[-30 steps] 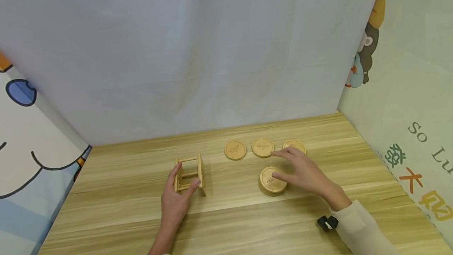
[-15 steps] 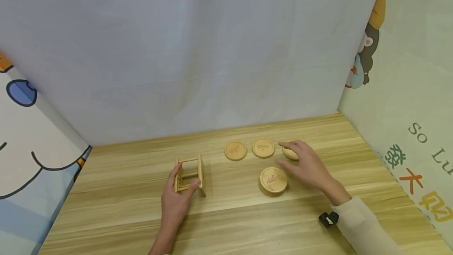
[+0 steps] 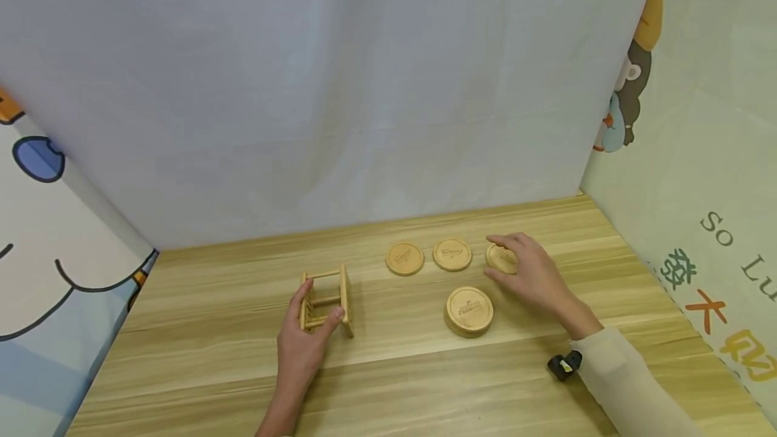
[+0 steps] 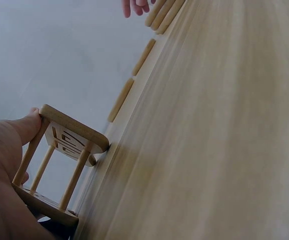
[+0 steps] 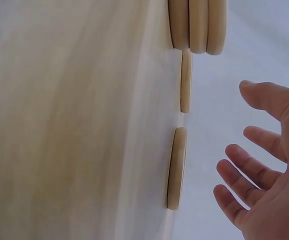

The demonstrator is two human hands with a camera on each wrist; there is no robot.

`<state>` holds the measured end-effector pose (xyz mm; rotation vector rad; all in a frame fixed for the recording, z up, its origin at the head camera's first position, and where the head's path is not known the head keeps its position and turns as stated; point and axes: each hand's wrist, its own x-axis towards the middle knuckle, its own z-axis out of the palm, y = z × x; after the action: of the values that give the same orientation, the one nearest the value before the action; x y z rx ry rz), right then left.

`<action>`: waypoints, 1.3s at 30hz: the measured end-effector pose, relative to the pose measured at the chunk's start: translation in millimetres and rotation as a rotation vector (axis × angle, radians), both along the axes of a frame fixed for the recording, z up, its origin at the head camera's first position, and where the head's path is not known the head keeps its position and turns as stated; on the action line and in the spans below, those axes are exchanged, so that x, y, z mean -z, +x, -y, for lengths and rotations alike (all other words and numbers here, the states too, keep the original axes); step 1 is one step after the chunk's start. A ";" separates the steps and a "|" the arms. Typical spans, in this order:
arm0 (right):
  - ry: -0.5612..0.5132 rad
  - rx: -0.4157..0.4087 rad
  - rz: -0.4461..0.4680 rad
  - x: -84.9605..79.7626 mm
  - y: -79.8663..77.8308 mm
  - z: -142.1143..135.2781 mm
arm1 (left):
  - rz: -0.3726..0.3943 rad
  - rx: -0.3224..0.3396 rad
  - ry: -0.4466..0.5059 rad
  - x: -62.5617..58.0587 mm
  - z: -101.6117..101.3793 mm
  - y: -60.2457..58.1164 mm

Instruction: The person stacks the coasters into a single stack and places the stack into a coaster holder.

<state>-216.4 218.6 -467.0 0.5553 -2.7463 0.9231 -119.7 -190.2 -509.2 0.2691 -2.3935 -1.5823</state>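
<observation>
We see the small, rod-framed tan wooden rack (image 3: 345, 294) on the wood-grained table (image 3: 388, 383), where the left hand (image 3: 301, 351) grips it between thumb and fingers. The right hand (image 3: 534, 275), fingers spread and holding nothing, hovers by a flat, round tan wooden coaster (image 3: 500, 259), the rightmost of three in a row; nearer us sits a coaster stack (image 3: 470, 311).

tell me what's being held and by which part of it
The left hand grips the wooden rack by its two side panels; the right hand holds nothing.
</observation>
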 end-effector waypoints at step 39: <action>0.073 0.014 0.094 9.9 -28.3 -24.2 | 0.034 -0.003 0.015 -1.9 0.3 -0.3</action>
<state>-244.7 242.8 -476.9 0.5159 -2.8741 0.8705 -119.9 -190.4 -507.3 0.3052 -2.4063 -1.6073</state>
